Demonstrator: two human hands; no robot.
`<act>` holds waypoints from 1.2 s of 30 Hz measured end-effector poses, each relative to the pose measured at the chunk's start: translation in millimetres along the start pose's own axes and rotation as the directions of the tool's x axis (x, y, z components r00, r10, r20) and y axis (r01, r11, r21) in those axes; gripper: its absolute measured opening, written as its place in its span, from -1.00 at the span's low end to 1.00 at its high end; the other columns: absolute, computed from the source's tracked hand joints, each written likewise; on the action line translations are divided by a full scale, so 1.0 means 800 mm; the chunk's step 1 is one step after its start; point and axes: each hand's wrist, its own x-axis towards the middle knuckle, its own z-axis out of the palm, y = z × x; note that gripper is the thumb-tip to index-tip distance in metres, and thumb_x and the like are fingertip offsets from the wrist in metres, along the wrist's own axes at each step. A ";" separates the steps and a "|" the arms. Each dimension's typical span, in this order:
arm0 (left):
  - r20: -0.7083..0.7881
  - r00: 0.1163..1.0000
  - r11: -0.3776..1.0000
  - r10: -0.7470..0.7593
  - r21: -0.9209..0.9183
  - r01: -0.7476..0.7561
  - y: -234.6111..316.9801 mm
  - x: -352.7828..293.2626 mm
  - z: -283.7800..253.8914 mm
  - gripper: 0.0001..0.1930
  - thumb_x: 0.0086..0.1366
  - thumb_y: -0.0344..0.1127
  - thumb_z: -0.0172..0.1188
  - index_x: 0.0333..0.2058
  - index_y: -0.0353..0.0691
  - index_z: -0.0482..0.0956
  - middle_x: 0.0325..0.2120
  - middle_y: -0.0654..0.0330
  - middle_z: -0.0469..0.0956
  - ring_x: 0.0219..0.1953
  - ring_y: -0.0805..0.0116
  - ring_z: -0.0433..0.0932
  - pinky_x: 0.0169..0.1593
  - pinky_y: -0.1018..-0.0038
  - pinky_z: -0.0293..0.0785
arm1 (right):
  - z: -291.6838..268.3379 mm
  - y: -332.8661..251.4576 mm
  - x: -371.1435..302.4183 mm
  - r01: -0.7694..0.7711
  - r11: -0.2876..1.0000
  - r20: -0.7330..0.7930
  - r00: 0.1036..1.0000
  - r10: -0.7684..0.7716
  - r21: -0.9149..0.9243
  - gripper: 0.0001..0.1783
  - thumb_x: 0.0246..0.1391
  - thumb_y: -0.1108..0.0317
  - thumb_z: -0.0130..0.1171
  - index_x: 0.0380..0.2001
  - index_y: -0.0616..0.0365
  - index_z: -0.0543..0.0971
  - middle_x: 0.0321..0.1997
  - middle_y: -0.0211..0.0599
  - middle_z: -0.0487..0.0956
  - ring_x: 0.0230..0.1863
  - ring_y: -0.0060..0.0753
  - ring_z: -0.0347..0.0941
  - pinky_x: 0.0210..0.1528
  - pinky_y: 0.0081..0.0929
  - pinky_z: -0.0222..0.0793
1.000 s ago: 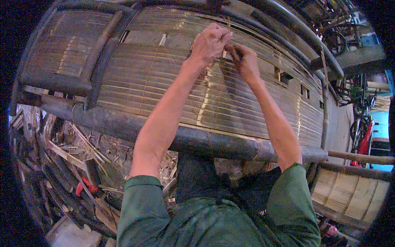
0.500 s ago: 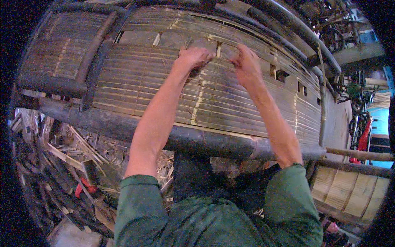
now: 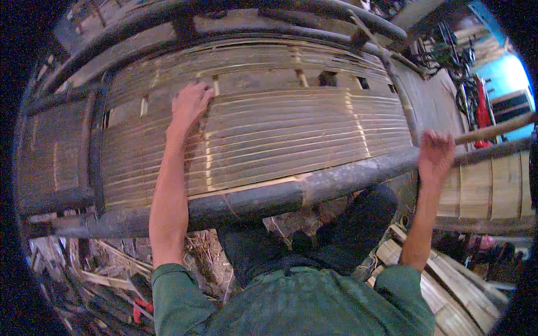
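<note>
A slatted panel (image 3: 280, 129) is stretched across the middle of the scene, and its near side is bordered by a thick dark pole (image 3: 336, 179). The right hand (image 3: 436, 154) is seen, blurred, by the right end of this pole. The left hand (image 3: 190, 105) is placed over the panel, left of its middle, near a small pale strip (image 3: 217, 85). Whether the fingers of either hand are open or closed on something cannot be told.

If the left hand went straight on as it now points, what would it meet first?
Passing over the slatted panel, the left hand would probably meet the dark far rail first; the hand's height is unclear, so it might pass above.
</note>
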 end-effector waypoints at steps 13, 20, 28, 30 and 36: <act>0.063 0.990 0.992 0.123 0.004 -0.123 0.248 0.061 0.132 -0.59 0.30 -0.03 -0.18 -0.40 -0.16 0.58 -0.43 -0.02 0.58 -0.35 -0.07 0.54 -0.22 0.12 0.44 | -0.058 -0.070 -0.082 0.156 -0.274 0.082 0.961 0.263 -0.949 -0.68 0.12 0.21 0.06 -0.27 0.29 0.52 -0.42 -0.21 0.53 -0.38 -0.47 0.43 -0.28 -0.55 0.33; -0.013 0.988 0.983 0.156 -0.091 -0.157 0.279 0.052 0.118 -0.55 0.31 -0.01 -0.24 -0.42 -0.14 0.59 -0.46 -0.07 0.56 -0.36 -0.11 0.53 -0.21 0.07 0.39 | -0.009 0.177 0.082 0.473 -0.175 0.465 0.881 0.087 -0.863 -0.60 0.07 0.09 0.10 -0.27 0.26 0.52 -0.24 -0.09 0.55 -0.23 -0.08 0.49 -0.17 -0.28 0.39; 0.071 0.986 0.988 0.150 -0.048 -0.146 0.269 0.056 0.125 -0.49 0.28 0.06 -0.23 -0.36 -0.23 0.59 -0.45 -0.12 0.56 -0.33 -0.13 0.54 -0.14 0.09 0.38 | 0.017 0.178 0.138 0.535 -0.051 0.437 0.738 0.514 -0.843 -0.67 0.08 0.17 0.04 -0.25 0.23 0.54 -0.40 -0.03 0.55 -0.37 -0.15 0.49 -0.27 -0.26 0.38; 0.019 0.981 0.982 0.191 -0.006 -0.191 0.273 0.044 0.117 -0.47 0.26 0.08 -0.23 -0.35 -0.26 0.58 -0.43 -0.15 0.56 -0.31 -0.14 0.54 -0.13 0.10 0.38 | 0.048 0.113 0.130 0.536 0.058 0.491 0.718 0.494 -0.842 -0.66 0.10 0.20 0.01 -0.16 0.20 0.52 -0.45 -0.04 0.55 -0.41 -0.24 0.49 -0.33 -0.32 0.37; 0.060 0.997 0.991 -0.039 -0.123 0.046 0.286 0.055 0.098 -0.48 0.23 0.06 -0.19 -0.38 -0.28 0.60 -0.38 -0.16 0.56 -0.28 -0.16 0.53 -0.11 0.11 0.40 | 0.087 0.088 0.180 0.493 -0.216 0.519 0.850 -0.086 -0.843 -0.71 0.12 0.28 -0.07 -0.14 0.14 0.49 -0.51 -0.24 0.55 -0.50 -0.24 0.49 -0.51 -0.33 0.37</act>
